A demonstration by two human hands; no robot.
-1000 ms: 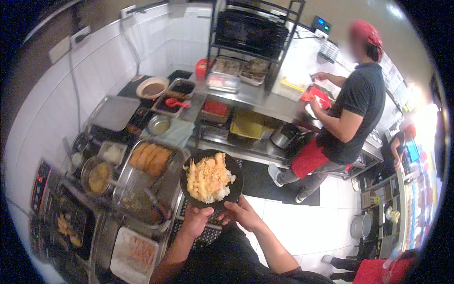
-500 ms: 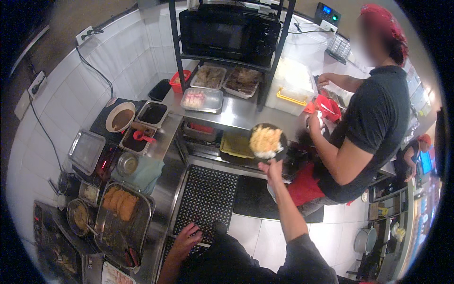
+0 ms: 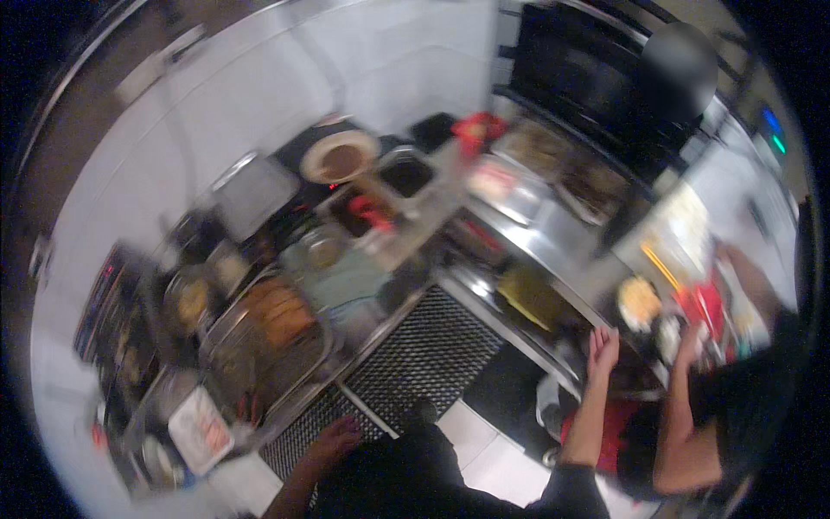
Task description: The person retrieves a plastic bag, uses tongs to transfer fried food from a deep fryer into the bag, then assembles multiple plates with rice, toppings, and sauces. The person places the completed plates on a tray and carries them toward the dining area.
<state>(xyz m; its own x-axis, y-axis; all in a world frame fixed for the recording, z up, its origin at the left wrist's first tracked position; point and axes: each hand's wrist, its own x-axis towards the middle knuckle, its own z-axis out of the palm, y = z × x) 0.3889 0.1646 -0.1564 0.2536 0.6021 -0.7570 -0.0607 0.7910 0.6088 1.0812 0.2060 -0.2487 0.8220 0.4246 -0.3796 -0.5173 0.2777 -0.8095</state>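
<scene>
My right hand (image 3: 603, 350) is held out over the counter's front edge, empty, its fingers loosely apart. Just beyond it, a dark bowl of yellow shredded food (image 3: 640, 303) with some white at its edge rests on the steel counter (image 3: 566, 246), apart from my fingers. Low over the dark floor mat, my left hand (image 3: 335, 441) hangs with nothing in it, its fingers blurred but seemingly apart. To the right, a co-worker's hand (image 3: 689, 344) holds something white beside a red container (image 3: 702, 304).
On the left counter lie a tray of breaded cutlets (image 3: 278, 310), a green cloth (image 3: 341, 281) and a bowl of brown sauce (image 3: 337, 160). A black microwave (image 3: 575, 73) stands on a rack above food containers (image 3: 510, 190). The co-worker's arm (image 3: 687, 432) is close to mine.
My right hand has set the bowl on the counter and let go of it. The view has swung left, with motion blur. My left hand stays low.
</scene>
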